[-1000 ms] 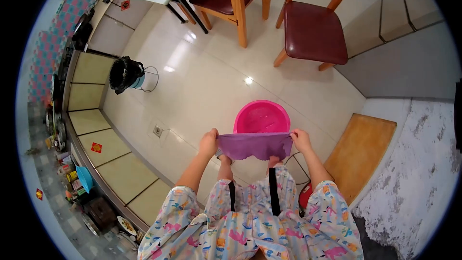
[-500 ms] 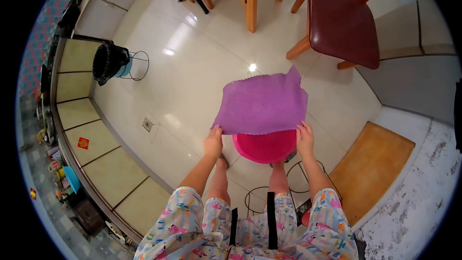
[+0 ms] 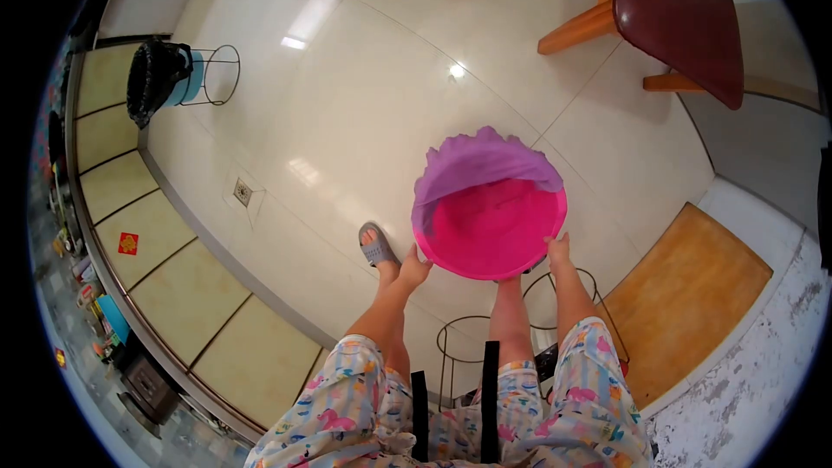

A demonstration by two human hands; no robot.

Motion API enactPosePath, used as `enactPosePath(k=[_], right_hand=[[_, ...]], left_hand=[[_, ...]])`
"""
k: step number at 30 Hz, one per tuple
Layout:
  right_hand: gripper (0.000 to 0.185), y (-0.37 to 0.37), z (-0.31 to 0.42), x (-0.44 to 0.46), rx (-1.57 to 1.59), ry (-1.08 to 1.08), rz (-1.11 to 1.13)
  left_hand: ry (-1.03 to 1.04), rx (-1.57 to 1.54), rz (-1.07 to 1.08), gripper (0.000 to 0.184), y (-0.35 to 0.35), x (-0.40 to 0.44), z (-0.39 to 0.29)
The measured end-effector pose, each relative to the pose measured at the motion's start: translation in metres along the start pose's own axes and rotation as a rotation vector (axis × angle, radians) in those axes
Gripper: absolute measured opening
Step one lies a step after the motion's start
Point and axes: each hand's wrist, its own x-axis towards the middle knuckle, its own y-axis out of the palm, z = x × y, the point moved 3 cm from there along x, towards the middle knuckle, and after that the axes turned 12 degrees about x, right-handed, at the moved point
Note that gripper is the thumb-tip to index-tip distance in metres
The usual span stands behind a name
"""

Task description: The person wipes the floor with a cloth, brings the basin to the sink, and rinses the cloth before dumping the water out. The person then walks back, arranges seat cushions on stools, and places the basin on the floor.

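Note:
A bright pink basin point(image 3: 490, 230) is held in front of my legs, its inside facing up toward me. Over its far rim hangs a purple cloth point(image 3: 485, 160) with a wavy edge, partly folded into the basin. My left hand point(image 3: 416, 269) is closed on the near left rim, fingers partly hidden behind it. On the near right, my right hand point(image 3: 558, 250) grips the rim, thumb on the inner side. The basin's underside is hidden.
Wire-frame stools point(image 3: 468, 329) stand by my legs. A wooden board point(image 3: 693, 295) leans at the right, below a red-seated chair point(image 3: 676, 17). At the left are cabinets point(image 3: 147, 234) and a bin with a black bag point(image 3: 156, 82). A floor drain point(image 3: 243, 191) lies in the tiles.
The purple cloth, earlier stretched flat between both hands, now lies draped over the basin's far rim. Both hands have let it go and taken the basin's rim. The view has shifted.

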Motion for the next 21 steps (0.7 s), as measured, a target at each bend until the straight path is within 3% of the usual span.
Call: enactPosePath(k=[3, 6, 8, 11, 13, 15, 17, 21], right_hand=[[0.068, 0.019, 0.01, -0.013, 0.23, 0.057, 0.258], [0.065, 0.047, 0.018, -0.029, 0.324, 0.041, 0.301], [0.063, 0.077, 0.024, -0.04, 0.318, -0.013, 0.295], [0.064, 0.134, 0.025, -0.052, 0.245, -0.14, 0.358], [0.065, 0.175, 0.042, -0.084, 0.275, -0.11, 0.443], [0.066, 0.206, 0.055, -0.109, 0.114, -0.159, 0.606], [0.063, 0.238, 0.025, -0.104, -0.002, -0.083, 0.687], [0.054, 0.233, 0.049, -0.156, 0.072, -0.065, 0.802]], left_hand=[[0.082, -0.164, -0.048, 0.082, 0.008, 0.011, 0.005], [0.077, -0.175, -0.086, 0.081, 0.032, 0.04, 0.029], [0.03, -0.187, -0.045, 0.078, 0.03, 0.049, 0.036], [-0.042, -0.148, -0.152, 0.07, -0.003, 0.037, 0.025], [-0.022, -0.14, -0.218, 0.07, -0.011, 0.04, 0.038], [0.016, -0.204, -0.28, 0.067, -0.025, 0.036, 0.042], [0.081, -0.345, -0.334, 0.06, -0.051, 0.024, 0.027], [0.008, -0.349, -0.334, 0.054, -0.072, 0.011, 0.023]])
